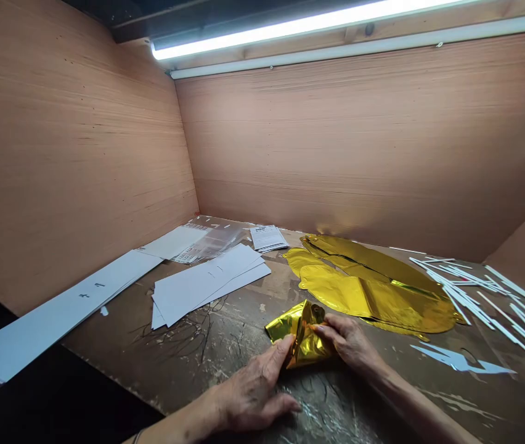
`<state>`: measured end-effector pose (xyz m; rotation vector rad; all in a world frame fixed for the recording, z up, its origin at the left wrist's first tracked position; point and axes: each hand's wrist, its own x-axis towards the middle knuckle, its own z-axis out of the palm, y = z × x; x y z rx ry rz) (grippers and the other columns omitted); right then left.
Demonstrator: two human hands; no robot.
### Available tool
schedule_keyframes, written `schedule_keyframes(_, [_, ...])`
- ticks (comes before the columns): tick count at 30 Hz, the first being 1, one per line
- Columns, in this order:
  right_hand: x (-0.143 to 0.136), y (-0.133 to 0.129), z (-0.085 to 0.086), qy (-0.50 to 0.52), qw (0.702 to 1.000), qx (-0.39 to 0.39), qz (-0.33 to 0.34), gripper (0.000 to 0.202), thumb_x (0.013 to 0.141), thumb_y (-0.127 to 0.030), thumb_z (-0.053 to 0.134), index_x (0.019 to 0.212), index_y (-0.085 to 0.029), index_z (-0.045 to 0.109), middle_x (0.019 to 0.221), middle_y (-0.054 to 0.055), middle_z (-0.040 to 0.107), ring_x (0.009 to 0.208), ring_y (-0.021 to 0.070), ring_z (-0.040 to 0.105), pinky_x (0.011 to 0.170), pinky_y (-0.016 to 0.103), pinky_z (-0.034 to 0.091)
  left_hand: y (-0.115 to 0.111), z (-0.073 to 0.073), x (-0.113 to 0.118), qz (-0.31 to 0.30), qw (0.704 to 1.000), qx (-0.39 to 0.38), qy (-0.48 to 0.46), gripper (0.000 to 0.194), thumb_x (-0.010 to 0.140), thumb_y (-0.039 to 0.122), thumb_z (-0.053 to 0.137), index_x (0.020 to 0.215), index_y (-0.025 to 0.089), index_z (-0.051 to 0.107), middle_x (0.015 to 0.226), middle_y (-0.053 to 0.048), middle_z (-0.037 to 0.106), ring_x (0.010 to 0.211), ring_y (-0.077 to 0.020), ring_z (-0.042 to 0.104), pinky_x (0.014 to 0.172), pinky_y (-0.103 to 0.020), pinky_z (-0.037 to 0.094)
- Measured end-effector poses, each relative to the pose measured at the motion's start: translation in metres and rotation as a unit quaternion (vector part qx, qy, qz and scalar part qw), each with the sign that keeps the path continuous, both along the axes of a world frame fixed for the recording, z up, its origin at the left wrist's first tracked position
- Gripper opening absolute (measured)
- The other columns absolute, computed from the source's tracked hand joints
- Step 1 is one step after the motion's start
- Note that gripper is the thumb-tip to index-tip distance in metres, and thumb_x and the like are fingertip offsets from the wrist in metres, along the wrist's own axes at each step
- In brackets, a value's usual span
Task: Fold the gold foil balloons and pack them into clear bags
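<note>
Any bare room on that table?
Yes: between the middle white sheets and the handled gold foil; also between the left hand and the near-left edge of the table. Crowded: back right, with gold sheets and white sticks.

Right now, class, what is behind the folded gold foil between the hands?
Beyond the folded gold foil, some brown tabletop and a flat gold foil pile show. Parts directly behind it and the right hand are covered.

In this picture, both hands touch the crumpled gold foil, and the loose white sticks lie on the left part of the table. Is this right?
Not entirely: the loose white sticks lie on the right part of the table, as the head view shows. The left hand and right hand both touch the crumpled gold foil.
</note>
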<state>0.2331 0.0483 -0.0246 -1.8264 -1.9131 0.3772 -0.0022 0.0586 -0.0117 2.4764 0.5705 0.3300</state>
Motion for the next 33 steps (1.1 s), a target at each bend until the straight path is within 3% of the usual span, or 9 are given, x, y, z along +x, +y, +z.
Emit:
schedule_keyframes(3, [-0.010,0.013,0.001,-0.063,0.998,-0.008,-0.015,0.027,0.082,-0.034,0.040,0.062,-0.019,0.050,0.057,0.000,0.059,0.054,0.0138,0.053,0.048,0.022,0.028,0.002,-0.004,-0.001,0.013,1.000,0.010,-0.022,0.085,0.074,0.033,0.057,0.134,0.015,0.000,0.128,-0.018,0.037,0.116,-0.0252,0.039,0.092,-0.035,0.039])
schedule_keyframes(6, [-0.015,0.015,0.002,-0.114,0.993,-0.015,-0.002,0.023,0.083,-0.031,0.037,0.068,-0.020,0.050,0.062,0.003,0.063,0.058,0.0169,0.057,0.049,0.024,0.025,0.007,0.003,0.003,0.037,0.992,0.081,-0.091,0.073,0.077,0.039,0.052,0.132,0.015,0.010,0.122,-0.018,0.045,0.112,-0.0256,0.044,0.090,-0.036,0.040])
schedule_keyframes(10, [-0.018,0.014,0.006,-0.160,0.986,-0.029,0.033,0.019,0.084,-0.030,0.036,0.077,-0.020,0.050,0.069,0.004,0.066,0.064,0.0179,0.060,0.050,0.024,0.023,0.021,0.021,0.012,-0.038,0.973,0.209,-0.087,0.075,0.073,0.056,0.047,0.129,0.013,0.024,0.132,-0.020,0.032,0.125,-0.0326,0.020,0.100,-0.050,0.020])
schedule_keyframes(14, [-0.022,0.018,0.010,-0.198,0.978,-0.040,0.041,0.017,0.083,-0.025,0.034,0.076,-0.018,0.049,0.067,0.005,0.066,0.061,0.0175,0.061,0.049,0.025,0.021,0.033,0.018,0.009,-0.144,0.978,0.149,0.029,0.090,0.069,0.063,0.045,0.134,0.009,0.013,0.139,-0.019,0.016,0.127,-0.0317,0.009,0.103,-0.047,0.012])
schedule_keyframes(18, [-0.026,0.022,0.009,-0.220,0.973,-0.042,0.056,0.013,0.082,-0.020,0.037,0.075,-0.017,0.048,0.065,0.005,0.065,0.061,0.0155,0.061,0.048,0.025,0.021,0.034,0.002,0.003,-0.127,0.982,0.116,0.075,0.091,0.071,0.063,0.043,0.135,0.009,0.008,0.140,-0.017,0.010,0.128,-0.0300,0.006,0.104,-0.044,0.011])
schedule_keyframes(21, [-0.025,0.025,0.008,-0.237,0.969,-0.038,0.065,0.016,0.083,-0.022,0.036,0.077,-0.016,0.049,0.065,0.006,0.065,0.060,0.0159,0.061,0.048,0.025,0.021,0.032,0.000,0.007,-0.100,0.981,0.148,0.078,0.076,0.077,0.052,0.043,0.133,0.007,0.016,0.138,-0.017,0.021,0.127,-0.0275,0.015,0.103,-0.040,0.016])
schedule_keyframes(26, [-0.018,0.036,0.008,-0.263,0.960,-0.030,0.087,0.022,0.083,-0.031,0.038,0.075,-0.017,0.052,0.064,0.005,0.066,0.061,0.0183,0.061,0.048,0.025,0.022,0.033,-0.001,0.022,-0.071,0.959,0.267,0.059,0.041,0.079,0.016,0.038,0.118,0.007,0.038,0.115,-0.013,0.051,0.114,-0.0229,0.039,0.099,-0.039,0.024])
schedule_keyframes(30, [-0.011,0.044,0.014,-0.270,0.960,-0.015,0.076,0.023,0.081,-0.035,0.043,0.072,-0.018,0.056,0.063,0.004,0.064,0.060,0.0169,0.059,0.049,0.023,0.027,0.035,-0.007,0.031,-0.080,0.918,0.382,0.071,0.031,0.081,0.014,0.034,0.109,0.005,0.044,0.101,-0.015,0.056,0.105,-0.0256,0.045,0.093,-0.045,0.029])
schedule_keyframes(33, [0.006,0.036,0.028,-0.272,0.962,0.028,0.011,0.025,0.084,-0.032,0.038,0.080,-0.017,0.058,0.077,0.006,0.064,0.072,0.0177,0.058,0.060,0.025,0.036,0.030,-0.009,0.038,-0.079,0.879,0.458,0.104,0.033,0.079,0.015,0.035,0.106,0.001,0.045,0.096,-0.021,0.056,0.099,-0.0290,0.049,0.087,-0.047,0.032])
